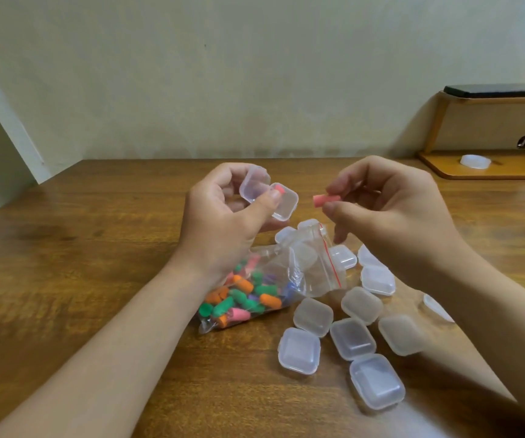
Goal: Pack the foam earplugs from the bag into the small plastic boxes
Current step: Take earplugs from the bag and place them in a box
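Open clear box (pixel 281 205), pink earplug (pixel 280 188) inside, held in your left hand (pixel 220 216). Second pink earplug (pixel 326 200) pinched in your right hand (pixel 390 213). Bag (pixel 308 270) of coloured earplugs (pixel 242 295) lies among closed boxes (pixel 353 338).

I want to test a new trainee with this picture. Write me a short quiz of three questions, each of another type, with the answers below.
1. True or false: the small box held in the left hand has its lid shut.
2. What does the right hand pinch? A) a green earplug B) a pink earplug C) a box lid
3. Fill in: the bag of earplugs lies on the ____.
Key: 1 false, the lid stands open; 2 B; 3 table.
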`<state>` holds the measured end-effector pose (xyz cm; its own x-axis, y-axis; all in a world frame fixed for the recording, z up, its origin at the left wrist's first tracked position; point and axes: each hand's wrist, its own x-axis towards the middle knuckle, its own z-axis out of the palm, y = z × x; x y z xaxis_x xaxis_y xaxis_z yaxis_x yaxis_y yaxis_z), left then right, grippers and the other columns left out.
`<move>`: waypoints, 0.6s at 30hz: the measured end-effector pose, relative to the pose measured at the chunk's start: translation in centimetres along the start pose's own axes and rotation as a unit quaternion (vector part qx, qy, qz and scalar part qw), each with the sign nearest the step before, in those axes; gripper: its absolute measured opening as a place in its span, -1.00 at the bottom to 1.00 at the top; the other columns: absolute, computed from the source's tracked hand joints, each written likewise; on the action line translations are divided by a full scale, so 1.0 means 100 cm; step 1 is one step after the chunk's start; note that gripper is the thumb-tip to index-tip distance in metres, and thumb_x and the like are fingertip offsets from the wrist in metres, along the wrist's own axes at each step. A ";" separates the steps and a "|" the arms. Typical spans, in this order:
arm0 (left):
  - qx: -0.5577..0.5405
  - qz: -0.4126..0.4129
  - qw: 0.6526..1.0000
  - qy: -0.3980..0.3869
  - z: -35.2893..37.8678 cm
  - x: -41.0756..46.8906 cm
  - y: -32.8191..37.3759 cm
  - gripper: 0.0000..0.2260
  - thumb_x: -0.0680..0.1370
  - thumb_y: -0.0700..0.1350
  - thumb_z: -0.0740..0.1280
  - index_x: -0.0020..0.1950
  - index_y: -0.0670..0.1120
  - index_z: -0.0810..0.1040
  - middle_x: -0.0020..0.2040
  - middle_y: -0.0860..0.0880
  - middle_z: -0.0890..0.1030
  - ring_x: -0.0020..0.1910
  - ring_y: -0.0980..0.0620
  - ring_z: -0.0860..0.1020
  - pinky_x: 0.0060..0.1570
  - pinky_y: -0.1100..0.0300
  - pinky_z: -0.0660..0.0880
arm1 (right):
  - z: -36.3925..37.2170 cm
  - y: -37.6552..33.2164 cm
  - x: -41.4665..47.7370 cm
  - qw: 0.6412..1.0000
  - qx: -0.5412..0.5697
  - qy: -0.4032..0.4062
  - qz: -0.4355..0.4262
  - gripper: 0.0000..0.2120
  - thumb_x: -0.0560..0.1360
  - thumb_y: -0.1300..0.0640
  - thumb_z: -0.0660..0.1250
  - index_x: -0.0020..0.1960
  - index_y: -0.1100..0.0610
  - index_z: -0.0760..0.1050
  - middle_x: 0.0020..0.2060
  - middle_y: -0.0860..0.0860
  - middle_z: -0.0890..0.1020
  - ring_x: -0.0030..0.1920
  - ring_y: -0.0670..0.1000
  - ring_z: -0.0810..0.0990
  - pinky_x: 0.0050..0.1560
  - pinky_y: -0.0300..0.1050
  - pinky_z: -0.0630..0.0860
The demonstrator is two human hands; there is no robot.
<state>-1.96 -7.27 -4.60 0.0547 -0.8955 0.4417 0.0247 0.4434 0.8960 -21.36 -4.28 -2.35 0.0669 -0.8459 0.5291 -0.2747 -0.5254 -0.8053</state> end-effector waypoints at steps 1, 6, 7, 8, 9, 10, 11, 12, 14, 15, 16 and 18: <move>-0.013 -0.002 1.000 -0.011 0.000 0.000 0.000 -0.80 0.46 -0.29 0.52 0.02 -0.10 0.62 -0.03 -0.19 0.65 -0.05 -0.19 0.71 -0.17 -0.12 0.68 | 0.001 -0.001 0.000 1.000 -0.001 0.000 -0.004 -0.88 0.42 0.34 0.49 -0.12 0.19 0.58 -0.25 0.13 0.66 -0.41 -0.04 0.61 -0.39 -0.21 0.55; -0.011 -0.021 0.998 -0.058 -0.001 -0.003 0.003 -0.77 0.49 -0.26 0.50 0.12 -0.15 0.62 0.04 -0.21 0.69 0.02 -0.18 0.70 0.00 -0.22 0.65 | 0.006 -0.003 -0.004 0.999 -0.021 -0.013 -0.031 -0.90 0.46 0.32 0.46 -0.04 0.21 0.66 -0.24 0.10 0.69 -0.40 -0.14 0.59 -0.46 -0.23 0.53; -0.009 -0.024 0.998 -0.065 -0.001 -0.004 0.005 -0.77 0.50 -0.26 0.50 0.13 -0.16 0.62 0.04 -0.19 0.69 0.02 -0.17 0.70 0.01 -0.22 0.64 | 0.006 -0.003 -0.004 0.999 -0.027 -0.013 -0.033 -0.89 0.47 0.31 0.45 -0.02 0.19 0.66 -0.23 0.07 0.69 -0.39 -0.14 0.60 -0.45 -0.24 0.54; -0.011 -0.028 0.997 -0.072 -0.001 -0.005 0.006 -0.77 0.50 -0.26 0.49 0.14 -0.17 0.62 0.04 -0.19 0.70 0.02 -0.16 0.71 0.01 -0.21 0.65 | 0.006 -0.003 -0.004 0.999 -0.033 -0.011 -0.034 -0.87 0.47 0.30 0.45 0.00 0.17 0.66 -0.23 0.04 0.69 -0.37 -0.14 0.62 -0.44 -0.23 0.55; -0.015 -0.032 0.996 -0.078 0.000 -0.005 0.007 -0.78 0.50 -0.27 0.48 0.14 -0.19 0.62 0.03 -0.19 0.70 0.01 -0.16 0.71 0.01 -0.22 0.65 | 0.006 -0.003 -0.004 0.999 -0.038 -0.008 -0.036 -0.86 0.46 0.29 0.46 0.01 0.15 0.65 -0.22 0.02 0.68 -0.36 -0.14 0.62 -0.44 -0.22 0.56; -0.017 -0.034 0.996 -0.082 0.000 -0.005 0.007 -0.79 0.50 -0.27 0.47 0.13 -0.20 0.62 0.03 -0.20 0.70 0.00 -0.16 0.71 0.01 -0.22 0.64 | 0.006 -0.003 -0.004 0.998 -0.042 -0.003 -0.037 -0.85 0.46 0.27 0.47 0.01 0.13 0.64 -0.22 0.00 0.68 -0.35 -0.13 0.63 -0.43 -0.21 0.57; -0.020 -0.036 0.996 -0.084 0.000 -0.006 0.008 -0.79 0.50 -0.26 0.47 0.12 -0.21 0.62 0.02 -0.20 0.70 0.00 -0.16 0.71 0.02 -0.22 0.64 | 0.006 -0.003 -0.004 0.998 -0.045 0.001 -0.039 -0.86 0.46 0.27 0.47 0.00 0.13 0.64 -0.22 -0.01 0.68 -0.34 -0.13 0.63 -0.43 -0.21 0.58; -0.024 -0.038 0.995 -0.086 0.001 -0.006 0.008 -0.79 0.49 -0.24 0.48 0.11 -0.21 0.63 0.02 -0.21 0.70 0.00 -0.17 0.71 0.02 -0.23 0.64 | 0.006 -0.003 -0.004 0.998 -0.047 0.001 -0.041 -0.87 0.45 0.27 0.47 -0.01 0.14 0.64 -0.22 -0.03 0.68 -0.34 -0.13 0.63 -0.42 -0.21 0.58; -0.032 -0.044 0.995 -0.086 0.001 -0.007 0.009 -0.74 0.45 -0.17 0.49 0.10 -0.22 0.64 0.02 -0.23 0.69 0.01 -0.18 0.70 0.02 -0.23 0.64 | 0.005 -0.003 -0.004 0.998 -0.053 -0.007 -0.045 -0.89 0.45 0.28 0.47 -0.03 0.16 0.66 -0.22 -0.03 0.69 -0.33 -0.14 0.63 -0.42 -0.22 0.57; -0.034 -0.049 0.994 -0.087 0.002 -0.007 0.010 -0.72 0.44 -0.14 0.49 0.10 -0.22 0.64 0.02 -0.24 0.69 0.02 -0.19 0.70 0.02 -0.23 0.64 | 0.005 -0.003 -0.004 0.997 -0.058 -0.014 -0.048 -0.89 0.45 0.28 0.48 -0.03 0.15 0.67 -0.21 -0.02 0.69 -0.31 -0.13 0.63 -0.43 -0.22 0.56; -0.035 -0.052 0.994 -0.091 0.002 -0.007 0.011 -0.72 0.45 -0.15 0.49 0.10 -0.24 0.64 0.02 -0.23 0.68 0.02 -0.18 0.70 0.02 -0.22 0.64 | 0.006 -0.002 -0.004 0.996 -0.064 -0.020 -0.050 -0.89 0.45 0.28 0.48 -0.03 0.14 0.68 -0.20 -0.01 0.70 -0.30 -0.12 0.63 -0.43 -0.22 0.56; -0.040 -0.055 0.992 -0.104 0.002 -0.007 0.012 -0.76 0.49 -0.20 0.48 0.11 -0.27 0.63 -0.01 -0.20 0.68 0.00 -0.18 0.70 0.00 -0.16 0.65 | 0.007 -0.002 -0.005 0.996 -0.063 -0.028 -0.049 -0.88 0.44 0.28 0.49 -0.04 0.14 0.68 -0.19 0.02 0.70 -0.29 -0.10 0.64 -0.44 -0.19 0.56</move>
<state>-2.20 -6.17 -3.85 -0.1589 -0.9236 0.3488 0.0993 0.3366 0.9364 -20.67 -3.83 -2.68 0.1525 -0.7967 0.5849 -0.3830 -0.5932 -0.7081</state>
